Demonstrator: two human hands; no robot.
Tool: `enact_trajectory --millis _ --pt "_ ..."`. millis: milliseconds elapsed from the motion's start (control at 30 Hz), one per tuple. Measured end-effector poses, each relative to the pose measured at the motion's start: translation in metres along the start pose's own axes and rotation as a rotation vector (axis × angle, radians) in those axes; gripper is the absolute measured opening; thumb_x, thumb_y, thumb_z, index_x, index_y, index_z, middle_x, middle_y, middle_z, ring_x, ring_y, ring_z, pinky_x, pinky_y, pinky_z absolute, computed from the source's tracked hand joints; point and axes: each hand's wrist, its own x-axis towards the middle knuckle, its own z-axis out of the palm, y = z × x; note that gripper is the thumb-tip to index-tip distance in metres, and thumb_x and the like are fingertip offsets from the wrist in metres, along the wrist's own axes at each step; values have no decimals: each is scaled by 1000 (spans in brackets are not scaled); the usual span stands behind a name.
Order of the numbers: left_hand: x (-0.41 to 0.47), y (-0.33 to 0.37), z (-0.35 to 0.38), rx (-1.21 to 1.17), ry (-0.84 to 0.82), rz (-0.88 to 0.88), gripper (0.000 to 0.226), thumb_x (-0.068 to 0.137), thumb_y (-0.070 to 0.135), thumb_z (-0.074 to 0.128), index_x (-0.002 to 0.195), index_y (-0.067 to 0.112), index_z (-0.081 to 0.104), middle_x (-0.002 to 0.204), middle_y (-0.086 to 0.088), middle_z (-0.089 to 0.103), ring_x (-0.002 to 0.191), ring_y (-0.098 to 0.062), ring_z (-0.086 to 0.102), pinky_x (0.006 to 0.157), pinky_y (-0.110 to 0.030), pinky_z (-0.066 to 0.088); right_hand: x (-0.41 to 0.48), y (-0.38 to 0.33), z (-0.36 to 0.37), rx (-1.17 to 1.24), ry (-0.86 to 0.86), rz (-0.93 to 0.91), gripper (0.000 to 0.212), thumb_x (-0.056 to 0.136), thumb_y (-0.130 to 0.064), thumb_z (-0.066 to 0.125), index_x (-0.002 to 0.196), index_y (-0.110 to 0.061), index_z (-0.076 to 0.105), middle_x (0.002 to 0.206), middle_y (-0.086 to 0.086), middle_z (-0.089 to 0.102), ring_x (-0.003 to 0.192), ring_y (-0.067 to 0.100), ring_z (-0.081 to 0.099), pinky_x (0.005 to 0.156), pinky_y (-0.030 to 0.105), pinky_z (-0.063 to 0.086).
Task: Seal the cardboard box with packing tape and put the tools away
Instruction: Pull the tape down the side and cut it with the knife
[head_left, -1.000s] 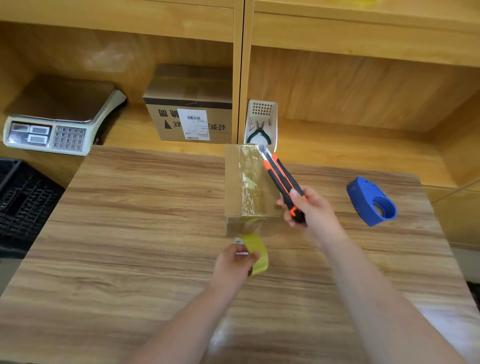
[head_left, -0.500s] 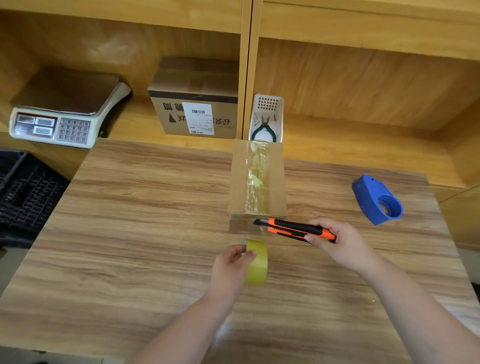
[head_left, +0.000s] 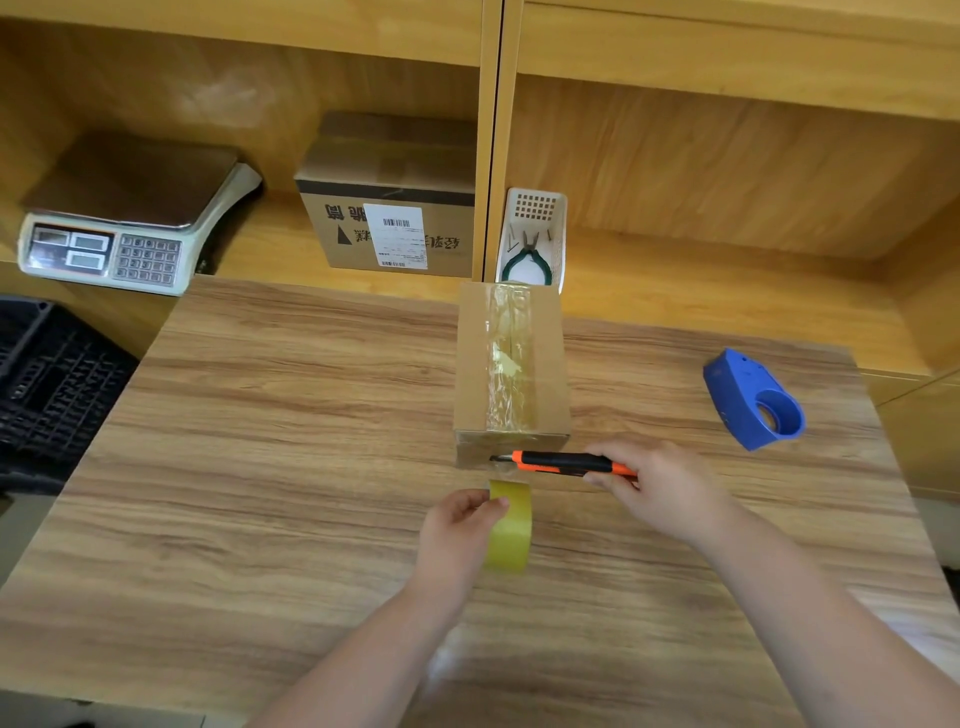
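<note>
A small cardboard box (head_left: 472, 364) stands on the wooden table (head_left: 260, 467), with a strip of clear tape running along its top and down its near face. My left hand (head_left: 457, 535) grips a yellowish tape roll (head_left: 511, 525) just in front of the box. My right hand (head_left: 665, 493) holds an orange and black utility knife (head_left: 566, 462) level, its blade tip at the tape stretched between roll and box.
A blue tape dispenser (head_left: 753, 400) lies at the table's right. On the shelf behind are a white basket (head_left: 537, 208) with green pliers (head_left: 527, 260), a labelled carton (head_left: 389, 197) and a weighing scale (head_left: 130, 213). A black crate (head_left: 47, 384) sits at left.
My right hand has swung the knife down from above the box's top to a level position at its near face. The left hand has kept hold of the roll.
</note>
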Motion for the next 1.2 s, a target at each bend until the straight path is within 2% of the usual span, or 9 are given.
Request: enact_trajectory --millis 133,367,533,733,867,967,1200 --pt "-2 2 2 11 -13 -8 8 82 20 71 77 14 69 68 0 60 66 -16 51 63 -29 39 0 0 -5 -110 60 -113 24 76 -26 75 99 -28 67 92 -7 72 79 22 68 56 28 50" --pt "-6 2 2 -2 -31 -3 9 82 19 71 74 17 68 75 -4 65 71 -18 56 67 -30 43 1 3 -1 -121 59 -135 25 78 -26 73 101 -31 64 88 -8 69 78 22 66 55 27 47" --pt "-6 3 1 -6 -36 -12 6 81 19 72 81 13 70 76 -3 66 72 -18 58 72 -31 45 -4 13 -7 -172 84 -186 29 74 -22 76 99 -28 62 83 -5 68 70 24 66 49 27 49" --pt "-9 3 4 1 -40 -3 7 82 18 71 75 16 70 74 -8 61 69 -21 53 65 -32 41 -7 20 -6 -184 82 -182 24 75 -20 75 96 -26 65 80 -7 66 72 23 64 51 26 46" --pt "-9 1 9 23 -20 14 11 82 20 70 81 9 71 75 -9 63 69 -21 56 65 -31 43 -5 20 -7 -188 86 -188 18 77 -18 72 93 -23 67 77 -6 65 73 23 62 53 29 50" --pt "-7 -1 11 -17 4 -14 12 81 18 71 83 6 70 74 -12 64 66 -23 57 64 -35 45 0 15 -4 -211 94 -204 16 75 -17 74 89 -22 67 72 -4 62 70 23 60 54 27 45" --pt "-1 -9 6 23 45 -20 18 74 21 74 59 14 68 61 -6 61 62 -22 56 67 -37 48 -5 25 -9 -269 26 -229 13 76 -20 72 88 -22 67 71 -4 62 69 23 59 51 28 46"
